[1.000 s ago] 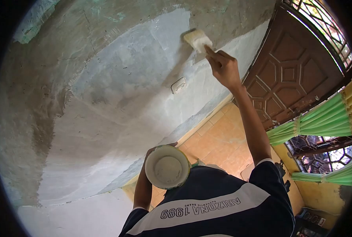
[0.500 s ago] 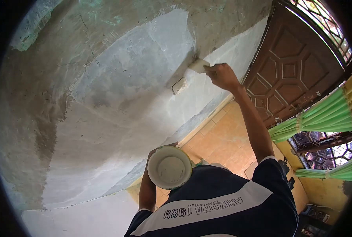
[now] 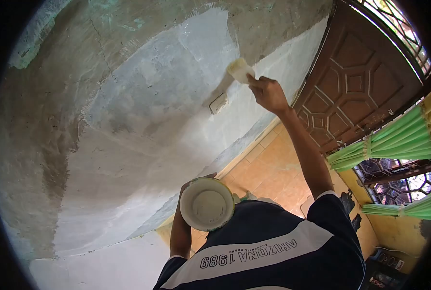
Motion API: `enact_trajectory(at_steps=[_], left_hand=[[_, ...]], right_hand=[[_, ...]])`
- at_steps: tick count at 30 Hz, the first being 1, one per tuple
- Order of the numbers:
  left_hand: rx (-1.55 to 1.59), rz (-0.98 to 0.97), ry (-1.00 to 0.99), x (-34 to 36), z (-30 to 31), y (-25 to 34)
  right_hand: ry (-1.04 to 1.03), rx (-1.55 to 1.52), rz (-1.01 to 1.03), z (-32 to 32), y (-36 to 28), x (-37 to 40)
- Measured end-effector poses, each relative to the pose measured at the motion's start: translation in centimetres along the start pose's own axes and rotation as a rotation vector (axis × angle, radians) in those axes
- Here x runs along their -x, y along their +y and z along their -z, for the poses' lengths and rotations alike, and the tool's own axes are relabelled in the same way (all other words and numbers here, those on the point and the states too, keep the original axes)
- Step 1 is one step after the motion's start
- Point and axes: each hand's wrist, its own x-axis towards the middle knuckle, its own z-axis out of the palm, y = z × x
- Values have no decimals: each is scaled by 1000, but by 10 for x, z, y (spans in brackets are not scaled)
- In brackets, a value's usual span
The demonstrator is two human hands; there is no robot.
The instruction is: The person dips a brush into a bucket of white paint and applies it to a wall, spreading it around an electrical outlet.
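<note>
My right hand (image 3: 269, 94) is closed around the handle of a wide paint brush (image 3: 241, 71) with pale bristles. The brush is up at the wall (image 3: 152, 96), at the edge between a whitish coated area and bare grey-brown plaster. Just below it, a small pale wall plate (image 3: 219, 104) sits in the coated area. Close to my chest, my left hand (image 3: 183, 187) holds a round pail (image 3: 207, 204) from its far side, most of the fingers hidden behind it. Whitish paint shows inside the pail.
To the right stands a brown panelled door (image 3: 353, 84). Beyond it, green curtains (image 3: 399, 145) hang by a grilled window (image 3: 399, 181). Orange floor tiles (image 3: 268, 169) run along the foot of the wall. Dark items (image 3: 387, 266) stand at the lower right.
The brush has tilted in my right hand, its bristle end swinging up and left so its pale face shows. My left hand and the pail stay nearly in place.
</note>
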Motion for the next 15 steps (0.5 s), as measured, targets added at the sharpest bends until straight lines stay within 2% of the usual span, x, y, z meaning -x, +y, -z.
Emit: enact_trajectory(at_steps=[10,15], left_hand=[[14,69,16,-1,-11,9],[29,9,-5,-1,-1,-2]], right_hand=[[-248,163,-120,-3,25,24],[-80,45,-36,13,6,3]])
